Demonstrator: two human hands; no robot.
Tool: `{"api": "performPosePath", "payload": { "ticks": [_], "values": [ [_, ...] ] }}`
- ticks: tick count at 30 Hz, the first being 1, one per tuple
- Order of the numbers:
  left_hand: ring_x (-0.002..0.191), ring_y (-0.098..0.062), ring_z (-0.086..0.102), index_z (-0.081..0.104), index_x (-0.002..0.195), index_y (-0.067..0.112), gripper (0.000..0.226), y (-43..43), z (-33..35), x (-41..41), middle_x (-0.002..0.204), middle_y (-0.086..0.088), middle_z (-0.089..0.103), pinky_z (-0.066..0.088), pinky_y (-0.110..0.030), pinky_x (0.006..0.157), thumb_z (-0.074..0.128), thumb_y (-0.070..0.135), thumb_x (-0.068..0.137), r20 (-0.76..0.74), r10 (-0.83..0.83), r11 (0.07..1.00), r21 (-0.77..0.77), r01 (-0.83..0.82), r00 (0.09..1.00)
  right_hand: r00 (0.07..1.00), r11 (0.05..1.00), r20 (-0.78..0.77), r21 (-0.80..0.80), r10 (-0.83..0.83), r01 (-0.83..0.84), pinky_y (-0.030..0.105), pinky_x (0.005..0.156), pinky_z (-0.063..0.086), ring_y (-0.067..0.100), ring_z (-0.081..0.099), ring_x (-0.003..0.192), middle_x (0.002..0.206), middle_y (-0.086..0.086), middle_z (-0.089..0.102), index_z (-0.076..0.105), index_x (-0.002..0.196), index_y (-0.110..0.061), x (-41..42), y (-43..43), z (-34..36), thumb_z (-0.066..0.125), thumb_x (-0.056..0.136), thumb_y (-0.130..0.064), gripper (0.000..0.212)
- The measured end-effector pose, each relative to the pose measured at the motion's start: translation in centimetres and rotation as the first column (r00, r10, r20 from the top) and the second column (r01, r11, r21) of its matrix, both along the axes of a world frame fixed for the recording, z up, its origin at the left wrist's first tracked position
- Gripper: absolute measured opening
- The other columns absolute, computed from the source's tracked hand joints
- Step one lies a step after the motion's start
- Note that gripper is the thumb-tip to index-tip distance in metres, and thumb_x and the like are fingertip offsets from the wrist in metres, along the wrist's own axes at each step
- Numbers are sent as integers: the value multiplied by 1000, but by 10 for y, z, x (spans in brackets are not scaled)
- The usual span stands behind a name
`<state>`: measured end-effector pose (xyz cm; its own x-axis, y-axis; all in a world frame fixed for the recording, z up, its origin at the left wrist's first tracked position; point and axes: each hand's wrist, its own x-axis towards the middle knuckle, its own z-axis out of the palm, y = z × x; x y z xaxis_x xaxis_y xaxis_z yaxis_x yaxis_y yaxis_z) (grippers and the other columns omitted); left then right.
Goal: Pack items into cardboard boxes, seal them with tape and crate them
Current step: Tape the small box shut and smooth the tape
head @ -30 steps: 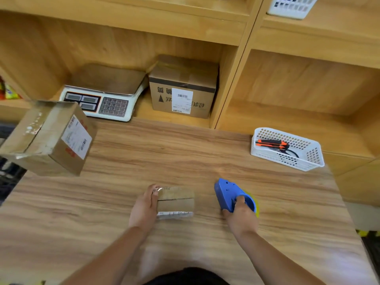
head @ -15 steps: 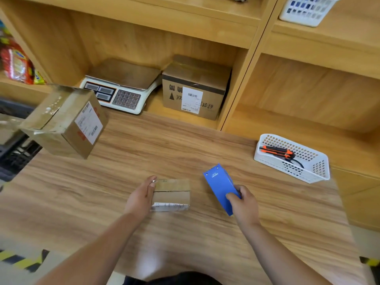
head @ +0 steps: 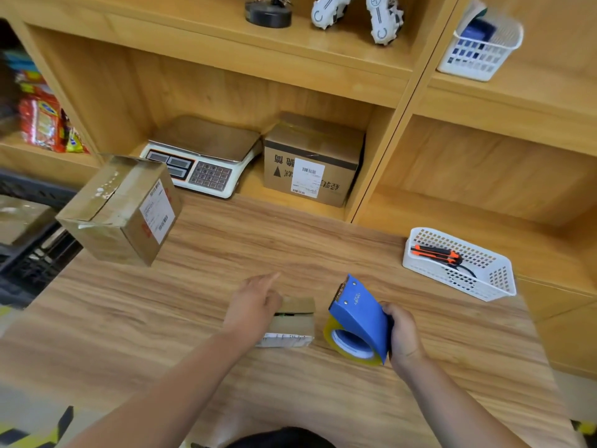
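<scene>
A small cardboard box [head: 295,321] lies on the wooden table [head: 226,260] near its front, top flaps meeting at a dark seam. My left hand [head: 252,305] rests on the box's left side, index finger pointing away; the curl of the other fingers is hidden. To the right, my right hand [head: 402,334] grips a blue tape dispenser [head: 358,315] holding a yellowish tape roll [head: 349,347], its toothed end raised beside the box. A larger taped box [head: 122,208] with a shipping label sits at the table's left edge.
On the low shelf behind stand a weighing scale [head: 200,160] and a labelled carton [head: 311,160]. A white basket [head: 458,263] with an orange utility knife sits at the right. A black crate [head: 29,240] is at the left, off the table.
My right hand has lifted and tilted the dispenser, so the tape roll now shows. My left hand has slid further onto the small box. The camera has tilted up.
</scene>
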<state>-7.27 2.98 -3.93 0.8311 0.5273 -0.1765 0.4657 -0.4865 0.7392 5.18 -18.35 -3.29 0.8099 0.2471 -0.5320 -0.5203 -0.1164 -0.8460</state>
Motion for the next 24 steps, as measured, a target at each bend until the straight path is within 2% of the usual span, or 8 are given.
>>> {"api": "performPosePath", "payload": {
  "ticks": [5, 8, 10, 14, 16, 19, 22, 24],
  "values": [
    [102, -1, 57, 69, 105, 22, 23, -17, 36, 7, 106, 15, 65, 38, -2, 72, 51, 32, 95, 75, 87, 919, -390, -51, 993, 997, 1000, 73, 17, 6, -8, 29, 53, 26, 19, 33, 55, 58, 7, 34, 37, 58, -12, -8, 17, 15, 46, 65, -20, 14],
    [97, -4, 58, 72, 95, 20, 29, -18, 49, 7, 102, 10, 68, 42, -17, 77, 56, 43, 90, -8, 121, 828, -551, -106, 993, 993, 999, 111, -30, 42, -39, 29, 51, 25, 19, 33, 54, 60, 10, 34, 38, 58, -11, -11, 25, 22, 46, 67, -17, 14],
    [98, -6, 59, 72, 93, 20, 25, -17, 53, 4, 103, 8, 69, 43, -19, 75, 62, 42, 87, -11, 127, 775, -623, -106, 992, 989, 997, 138, -52, 56, -49, 29, 51, 24, 16, 33, 51, 57, 8, 35, 37, 55, -12, -12, 31, 27, 46, 68, -15, 17],
    [98, -11, 64, 65, 100, 20, 19, -12, 52, 0, 102, -2, 71, 44, -14, 73, 71, 23, 82, 16, 162, 740, -663, -111, 987, 972, 993, 214, -88, 93, -76, 28, 49, 22, 12, 29, 43, 47, -1, 34, 37, 40, -17, -10, 41, 29, 41, 83, 3, 47],
    [87, -13, 64, 67, 98, 15, 17, -9, 53, 0, 93, -5, 72, 44, -18, 74, 72, 15, 81, 26, 211, 721, -679, -138, 977, 968, 992, 227, -88, 109, -91, 26, 46, 24, 13, 29, 44, 47, 1, 35, 38, 40, -16, -10, 45, 32, 44, 81, -1, 44],
    [72, -9, 60, 69, 95, 10, 15, -3, 53, -1, 82, -5, 69, 45, -15, 65, 72, 11, 81, 29, 259, 698, -697, -166, 965, 958, 987, 250, -107, 141, -117, 26, 48, 28, 16, 36, 52, 55, 8, 42, 45, 48, -8, -9, 51, 33, 49, 63, -18, 19],
    [74, -11, 63, 69, 95, 10, 16, 3, 52, -3, 85, -9, 71, 46, -18, 69, 73, 10, 79, 42, 278, 689, -705, -168, 960, 949, 982, 261, -113, 177, -152, 29, 52, 25, 22, 33, 62, 66, 15, 39, 45, 61, 7, -7, 55, 33, 54, 59, -25, 33],
    [74, -11, 64, 70, 94, 10, 16, 6, 51, -5, 84, -7, 72, 46, -19, 72, 74, 10, 79, 44, 281, 682, -712, -168, 959, 946, 980, 262, -113, 190, -165, 27, 50, 24, 23, 31, 63, 67, 14, 35, 44, 63, 7, -5, 57, 34, 54, 65, -24, 33]
  ]
}}
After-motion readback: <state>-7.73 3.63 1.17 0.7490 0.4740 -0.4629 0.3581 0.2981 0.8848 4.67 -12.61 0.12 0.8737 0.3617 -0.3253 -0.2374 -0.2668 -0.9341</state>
